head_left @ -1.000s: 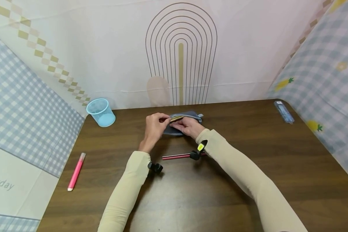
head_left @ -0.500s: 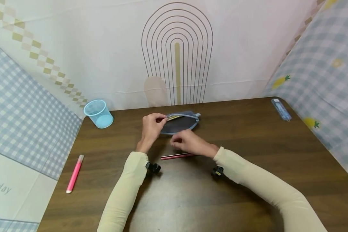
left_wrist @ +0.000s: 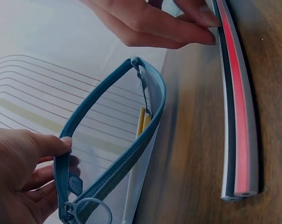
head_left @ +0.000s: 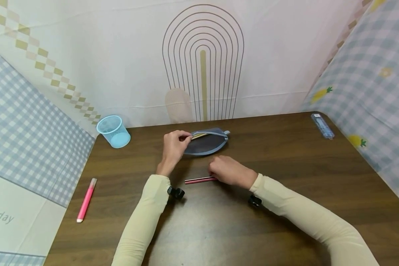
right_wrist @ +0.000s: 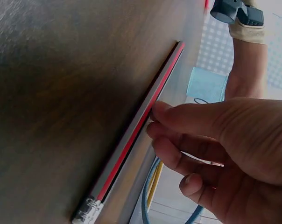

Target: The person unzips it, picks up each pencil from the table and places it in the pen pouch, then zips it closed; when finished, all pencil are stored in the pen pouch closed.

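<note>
My left hand (head_left: 174, 146) pinches the blue zipped rim of a grey-blue mesh pencil pouch (left_wrist: 90, 100) between thumb and fingers. The pouch's mouth gapes wide, and a ring pull (left_wrist: 96, 201) hangs from its zip. Inside lie slim yellow sticks (left_wrist: 141, 122), like pencils. In front of the pouch, two striped pencils (head_left: 197, 180) in red, black and silver-grey lie side by side on the table. My right hand (head_left: 231, 170) is at their right part, thumb and fingertips loosely bent right at the pencils' far side (right_wrist: 152, 105). In the head view that hand hides their right end.
A light-blue mesh cup (head_left: 114, 133) stands at the back left. A pink marker (head_left: 86, 201) lies near the table's left edge, and a clear-blue flat pack (head_left: 322, 126) at the back right. A patterned cloth (head_left: 136, 74) hangs behind the table.
My right hand has left the pouch's mouth and come back toward me to the striped pencils. The pouch's mouth shows wider. My left hand keeps its hold on the rim.
</note>
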